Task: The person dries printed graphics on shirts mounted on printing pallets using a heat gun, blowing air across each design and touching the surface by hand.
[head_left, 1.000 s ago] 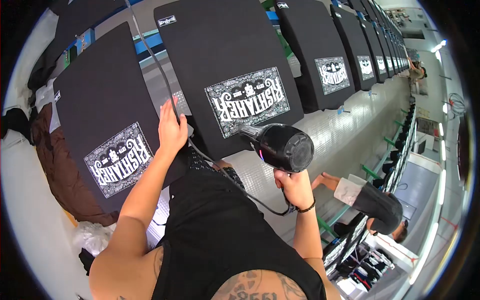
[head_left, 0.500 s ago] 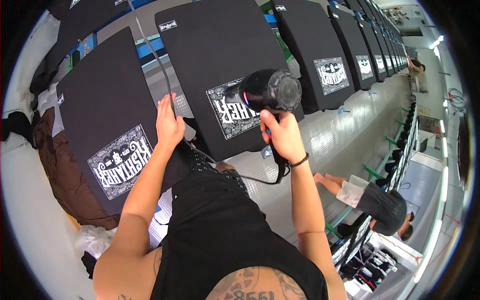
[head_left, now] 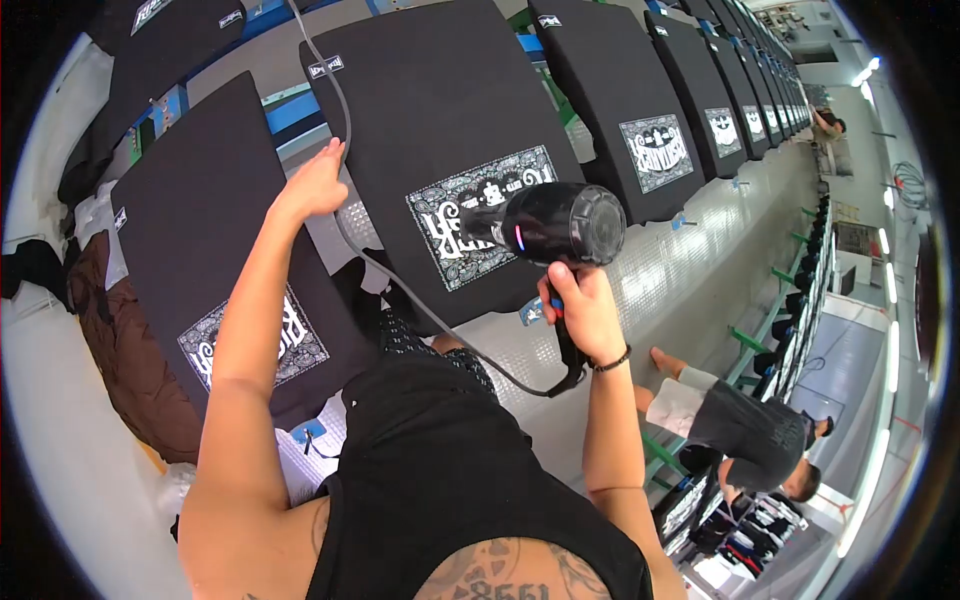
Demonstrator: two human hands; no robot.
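Left hand (head_left: 316, 184) advanced along cord (head_left: 346, 108), hold unclear, right hand (head_left: 584, 312) clasping hair dryer (head_left: 565, 223), long axis crosswise, nozzle (head_left: 484, 228) pointing left

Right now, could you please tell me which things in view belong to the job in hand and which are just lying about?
In use:
- black hair dryer, held in the right hand
- its cord, beside the left hand
- printed black panel, under the nozzle

Apparently just lying about:
- brown fabric, at left
- black cloth, farther left

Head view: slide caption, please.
Right hand holds a hair dryer over a printed black panel, left hand beside the cord.
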